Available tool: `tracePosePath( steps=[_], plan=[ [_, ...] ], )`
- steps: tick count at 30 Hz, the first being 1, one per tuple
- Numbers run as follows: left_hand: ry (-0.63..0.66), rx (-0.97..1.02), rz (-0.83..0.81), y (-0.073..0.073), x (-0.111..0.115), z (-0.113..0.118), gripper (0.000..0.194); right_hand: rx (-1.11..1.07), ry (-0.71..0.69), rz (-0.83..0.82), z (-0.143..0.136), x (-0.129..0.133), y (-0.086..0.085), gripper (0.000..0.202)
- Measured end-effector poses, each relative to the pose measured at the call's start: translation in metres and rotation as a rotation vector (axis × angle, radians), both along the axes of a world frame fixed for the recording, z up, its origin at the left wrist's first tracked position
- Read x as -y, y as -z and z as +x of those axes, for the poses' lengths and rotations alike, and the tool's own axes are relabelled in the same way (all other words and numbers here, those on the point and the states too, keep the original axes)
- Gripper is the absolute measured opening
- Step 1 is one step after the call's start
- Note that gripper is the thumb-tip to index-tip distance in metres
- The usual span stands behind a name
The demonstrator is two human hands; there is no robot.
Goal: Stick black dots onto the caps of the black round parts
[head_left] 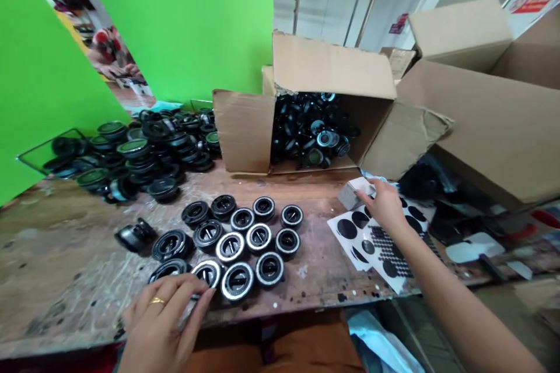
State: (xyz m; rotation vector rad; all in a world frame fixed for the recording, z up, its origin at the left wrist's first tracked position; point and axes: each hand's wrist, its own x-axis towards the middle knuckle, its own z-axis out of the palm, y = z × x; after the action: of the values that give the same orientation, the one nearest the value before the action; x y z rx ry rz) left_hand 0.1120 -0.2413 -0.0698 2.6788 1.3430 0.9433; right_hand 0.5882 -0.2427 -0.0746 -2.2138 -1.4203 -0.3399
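Observation:
My left hand [164, 317], with a gold ring on one finger, is at the front of a cluster of round black parts. Its fingers are curled, thumb and forefinger close together at the near edge of a silver-ringed black part [207, 274]; what lies between them is hidden. Several more ringed parts, such as one round part [237, 281], lie face up in rough rows, each with a bar across its middle. Farther right, my right hand [385, 204] grips a small white box [349, 193] by its right side, beside sheets of black round stickers [347, 228].
A heap of black round parts [135, 154] lies at the back left, and one part [135, 236] rests on its side. An open cardboard box [249, 131] full of similar parts stands behind. Larger cartons [481, 111] are at right on the worn wooden table [65, 268].

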Motion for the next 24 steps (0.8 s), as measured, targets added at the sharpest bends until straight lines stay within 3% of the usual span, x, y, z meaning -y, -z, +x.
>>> tracePosePath(
  steps=[3,5,7,11,14,16,19,22,24],
  plan=[
    [0.104,0.016,0.043,-0.012,-0.004,0.019,0.015,-0.056,0.029,-0.013,0.004,0.002,-0.004,0.041],
    [0.124,0.016,0.073,-0.015,-0.006,0.028,0.012,-0.073,0.052,-0.018,0.001,0.021,-0.015,0.04],
    [0.129,0.013,0.084,-0.017,-0.008,0.032,0.012,-0.126,0.035,-0.089,0.003,0.058,-0.032,0.035],
    [0.108,0.033,0.03,-0.018,-0.015,0.031,0.012,-0.485,-0.319,-0.648,0.021,0.15,-0.06,0.037],
    [0.116,0.046,0.014,-0.019,-0.021,0.029,0.011,-0.457,-0.285,-0.635,0.03,0.175,-0.064,0.034],
    [0.125,0.043,0.033,-0.02,-0.023,0.029,0.014,-0.367,-0.217,-0.511,0.028,0.158,-0.057,0.026],
    [0.102,0.024,0.076,-0.025,-0.021,0.031,0.021,-0.229,-0.164,-0.27,0.02,0.097,-0.038,0.027],
    [0.045,0.005,0.073,-0.034,-0.015,0.026,0.022,-0.029,-0.13,-0.167,0.011,0.035,-0.018,0.02],
    [-0.024,-0.002,0.041,-0.039,-0.012,0.018,0.02,0.037,-0.131,-0.15,0.008,0.006,-0.008,0.015]
  ],
)
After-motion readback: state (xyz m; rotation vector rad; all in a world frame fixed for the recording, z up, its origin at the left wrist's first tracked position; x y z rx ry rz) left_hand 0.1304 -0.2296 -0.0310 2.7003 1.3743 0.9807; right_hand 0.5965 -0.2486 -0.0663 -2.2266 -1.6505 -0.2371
